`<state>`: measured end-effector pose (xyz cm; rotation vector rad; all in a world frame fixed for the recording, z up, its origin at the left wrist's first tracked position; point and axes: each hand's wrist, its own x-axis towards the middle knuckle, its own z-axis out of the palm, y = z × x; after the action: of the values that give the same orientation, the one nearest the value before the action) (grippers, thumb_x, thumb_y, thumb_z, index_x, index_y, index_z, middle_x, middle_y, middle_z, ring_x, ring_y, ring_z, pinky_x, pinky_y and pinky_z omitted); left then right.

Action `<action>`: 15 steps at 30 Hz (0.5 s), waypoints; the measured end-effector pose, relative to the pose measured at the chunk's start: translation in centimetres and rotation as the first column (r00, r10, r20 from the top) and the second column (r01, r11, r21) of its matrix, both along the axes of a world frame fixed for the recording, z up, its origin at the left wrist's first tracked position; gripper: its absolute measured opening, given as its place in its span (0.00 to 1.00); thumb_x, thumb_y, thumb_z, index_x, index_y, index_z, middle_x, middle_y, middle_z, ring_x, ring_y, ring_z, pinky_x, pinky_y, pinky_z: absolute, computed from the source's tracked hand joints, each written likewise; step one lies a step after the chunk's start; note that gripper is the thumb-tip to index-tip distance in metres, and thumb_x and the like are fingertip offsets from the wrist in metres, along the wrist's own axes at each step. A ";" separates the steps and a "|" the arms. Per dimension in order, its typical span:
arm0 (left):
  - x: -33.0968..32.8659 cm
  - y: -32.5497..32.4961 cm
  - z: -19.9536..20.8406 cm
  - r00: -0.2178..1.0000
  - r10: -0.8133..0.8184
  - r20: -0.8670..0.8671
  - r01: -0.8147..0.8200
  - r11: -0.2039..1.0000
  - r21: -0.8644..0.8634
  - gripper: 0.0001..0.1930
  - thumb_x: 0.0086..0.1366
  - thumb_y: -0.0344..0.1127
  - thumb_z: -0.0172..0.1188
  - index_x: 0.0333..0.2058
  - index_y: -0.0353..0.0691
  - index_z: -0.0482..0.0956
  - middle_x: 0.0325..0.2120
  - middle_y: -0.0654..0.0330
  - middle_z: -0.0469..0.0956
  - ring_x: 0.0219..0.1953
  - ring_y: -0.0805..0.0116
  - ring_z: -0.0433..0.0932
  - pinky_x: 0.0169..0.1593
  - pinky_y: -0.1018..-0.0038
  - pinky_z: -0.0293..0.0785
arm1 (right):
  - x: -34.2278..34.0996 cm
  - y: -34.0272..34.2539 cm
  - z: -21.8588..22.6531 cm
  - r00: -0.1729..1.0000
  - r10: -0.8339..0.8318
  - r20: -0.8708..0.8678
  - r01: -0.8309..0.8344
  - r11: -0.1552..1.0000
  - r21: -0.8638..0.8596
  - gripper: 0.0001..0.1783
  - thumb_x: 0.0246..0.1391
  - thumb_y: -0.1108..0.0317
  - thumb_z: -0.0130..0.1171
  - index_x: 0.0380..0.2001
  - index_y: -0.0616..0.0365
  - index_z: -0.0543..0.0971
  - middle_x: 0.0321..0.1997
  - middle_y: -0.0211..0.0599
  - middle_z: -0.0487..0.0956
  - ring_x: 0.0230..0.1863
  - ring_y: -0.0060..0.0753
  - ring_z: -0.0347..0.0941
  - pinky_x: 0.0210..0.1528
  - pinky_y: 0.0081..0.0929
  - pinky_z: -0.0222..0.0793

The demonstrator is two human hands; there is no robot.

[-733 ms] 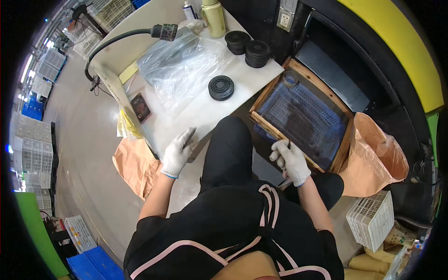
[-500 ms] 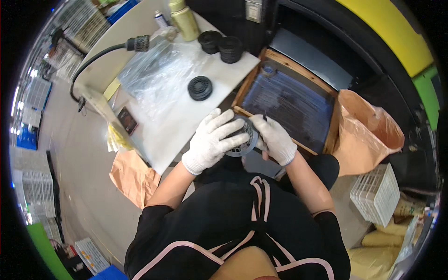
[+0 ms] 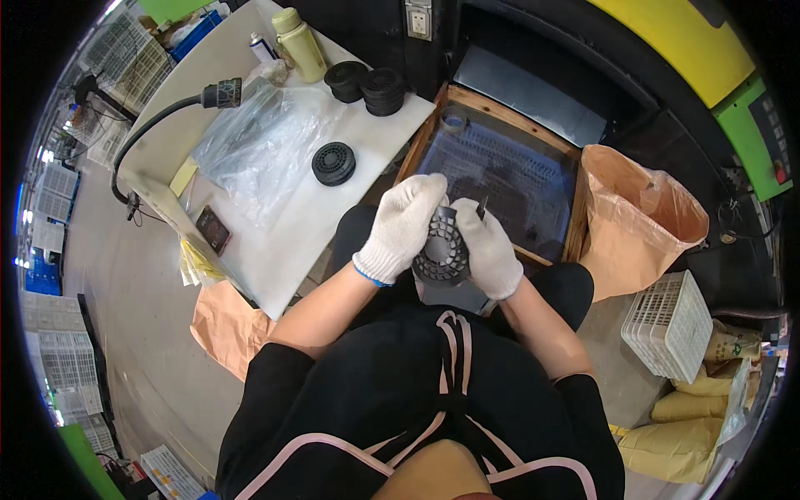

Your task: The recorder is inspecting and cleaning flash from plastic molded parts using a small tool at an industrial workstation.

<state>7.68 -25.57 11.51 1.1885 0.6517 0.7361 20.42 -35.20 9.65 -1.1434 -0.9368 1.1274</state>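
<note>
Both my hands wear white knitted gloves and meet around a black round slotted plastic disc in front of my body. At its upper left edge, the fingers of my left hand are curled closed. My right hand closes on its right side. A thin dark tool pokes up out of the right-hand fingers; its kind is too small to make out. On the white table to the left lies a short stack of similar black discs. Taller stacks of discs stand near its far edge.
A wooden-framed box with a bluish bottom lies beyond my hands. An open brown paper bag and white plastic baskets stand at the right. The white table holds clear plastic film, a yellow-green bottle and a bent black hose.
The disc has tilted and turned in my hands, showing its dark slotted face. My left hand went from spread fingers over it to a closed grip at its edge. The view shifted slightly.
</note>
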 end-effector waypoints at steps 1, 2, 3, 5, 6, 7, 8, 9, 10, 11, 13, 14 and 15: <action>0.1 0.0 0.0 0.998 0.006 0.061 0.001 0.993 -0.115 0.13 0.72 0.38 0.55 0.30 0.38 0.77 0.26 0.65 0.76 0.26 0.78 0.72 0.34 0.78 0.71 | 0.0 -0.1 0.2 0.932 0.090 -0.350 -0.099 0.995 -0.007 0.17 0.69 0.54 0.47 0.40 0.57 0.74 0.29 0.30 0.75 0.33 0.20 0.73 0.37 0.23 0.71; 0.3 0.0 0.2 0.993 0.018 0.120 0.010 0.973 -0.229 0.13 0.73 0.41 0.54 0.31 0.39 0.77 0.25 0.66 0.75 0.25 0.78 0.71 0.33 0.79 0.70 | 0.1 -0.1 0.6 0.934 0.089 -0.347 -0.097 0.995 -0.005 0.17 0.69 0.54 0.47 0.40 0.57 0.74 0.29 0.30 0.75 0.33 0.20 0.73 0.37 0.23 0.71; 0.4 -0.3 0.5 0.992 0.016 0.124 0.013 0.974 -0.227 0.13 0.73 0.41 0.54 0.31 0.39 0.77 0.25 0.66 0.75 0.25 0.78 0.71 0.33 0.79 0.70 | 0.3 -0.1 1.0 0.942 0.042 -0.333 -0.067 0.996 -0.065 0.18 0.69 0.52 0.48 0.41 0.57 0.74 0.29 0.29 0.75 0.29 0.19 0.72 0.30 0.21 0.69; 0.7 -1.1 1.3 0.950 0.258 0.178 -0.152 0.876 -0.459 0.14 0.73 0.44 0.52 0.35 0.39 0.77 0.24 0.67 0.75 0.26 0.79 0.72 0.33 0.79 0.70 | 0.5 0.3 2.8 0.953 -0.047 -0.300 -0.009 0.983 -0.181 0.20 0.68 0.49 0.48 0.41 0.57 0.74 0.29 0.27 0.75 0.20 0.17 0.70 0.16 0.17 0.65; 1.0 -0.6 0.5 0.942 0.276 0.189 -0.206 0.923 -0.325 0.10 0.72 0.39 0.55 0.37 0.38 0.77 0.26 0.67 0.75 0.28 0.79 0.73 0.35 0.79 0.71 | 0.4 0.7 4.0 0.974 -0.225 -0.038 0.212 0.953 -0.216 0.20 0.67 0.49 0.49 0.42 0.58 0.74 0.27 0.28 0.75 0.18 0.18 0.70 0.12 0.18 0.63; 0.8 -0.6 0.1 0.943 0.274 0.191 -0.202 0.923 -0.328 0.10 0.72 0.39 0.55 0.37 0.38 0.77 0.26 0.67 0.75 0.28 0.79 0.73 0.35 0.79 0.71 | 1.5 0.4 4.7 0.968 -0.221 0.120 0.243 0.942 -0.229 0.19 0.68 0.51 0.48 0.42 0.58 0.75 0.26 0.28 0.75 0.24 0.19 0.73 0.20 0.19 0.69; 0.4 -0.3 -0.3 0.978 0.140 0.155 -0.114 0.980 -0.165 0.08 0.70 0.36 0.57 0.37 0.37 0.77 0.28 0.66 0.76 0.30 0.79 0.74 0.36 0.80 0.72 | 2.9 0.5 3.9 0.886 -0.202 0.417 0.210 0.977 0.027 0.19 0.68 0.52 0.48 0.41 0.58 0.76 0.27 0.29 0.75 0.26 0.20 0.74 0.25 0.21 0.70; 0.2 -0.2 -0.5 0.995 0.012 0.096 -0.012 1.000 -0.003 0.05 0.69 0.33 0.58 0.37 0.37 0.77 0.30 0.65 0.76 0.31 0.79 0.74 0.38 0.80 0.72 | 3.9 0.6 3.0 0.707 -0.241 0.665 0.087 0.963 0.256 0.19 0.69 0.52 0.48 0.40 0.58 0.76 0.27 0.29 0.75 0.29 0.20 0.74 0.30 0.22 0.70; 0.4 -0.5 -0.4 0.989 -0.027 0.145 0.012 0.994 0.107 0.02 0.67 0.27 0.60 0.36 0.36 0.78 0.30 0.67 0.76 0.32 0.80 0.74 0.38 0.81 0.71 | 3.5 0.6 2.9 0.806 -0.089 0.585 0.008 0.990 0.140 0.19 0.69 0.53 0.48 0.40 0.58 0.76 0.28 0.29 0.76 0.30 0.21 0.75 0.33 0.23 0.70; 0.4 -0.9 -0.4 0.988 -0.024 0.152 -0.004 0.984 0.180 0.03 0.68 0.30 0.60 0.35 0.37 0.79 0.29 0.68 0.77 0.32 0.81 0.72 0.39 0.82 0.70 | 2.8 0.6 2.8 0.878 0.060 0.476 -0.086 0.996 0.033 0.19 0.69 0.53 0.48 0.39 0.59 0.77 0.29 0.30 0.76 0.32 0.22 0.75 0.36 0.24 0.69; 0.3 -1.2 0.2 0.993 0.031 0.114 -0.039 0.997 0.068 0.07 0.70 0.33 0.57 0.35 0.37 0.78 0.30 0.66 0.77 0.32 0.79 0.73 0.39 0.80 0.71 | 1.2 -0.2 1.9 0.978 0.099 0.185 -0.106 0.994 0.025 0.20 0.69 0.53 0.48 0.39 0.59 0.77 0.30 0.31 0.76 0.30 0.21 0.73 0.36 0.22 0.69; 0.2 -0.8 0.1 0.993 0.029 0.115 -0.037 0.997 0.066 0.07 0.70 0.33 0.57 0.35 0.37 0.78 0.30 0.66 0.77 0.32 0.79 0.73 0.39 0.80 0.71 | 0.4 -0.5 1.8 0.992 0.067 -0.108 -0.075 0.995 -0.070 0.19 0.69 0.53 0.48 0.39 0.59 0.77 0.31 0.30 0.75 0.31 0.19 0.71 0.36 0.21 0.69; 0.1 -0.2 -0.1 0.989 0.001 0.145 0.014 0.994 -0.105 0.07 0.70 0.34 0.57 0.35 0.37 0.78 0.29 0.65 0.77 0.32 0.79 0.74 0.39 0.81 0.71 | -0.1 -0.6 1.7 0.922 0.000 -0.387 -0.070 0.983 -0.169 0.19 0.69 0.53 0.48 0.38 0.59 0.76 0.31 0.29 0.75 0.32 0.17 0.69 0.37 0.19 0.68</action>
<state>7.79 -25.73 11.38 1.0297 0.5585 0.7655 20.33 -35.83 11.37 -0.9984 -0.5580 1.4277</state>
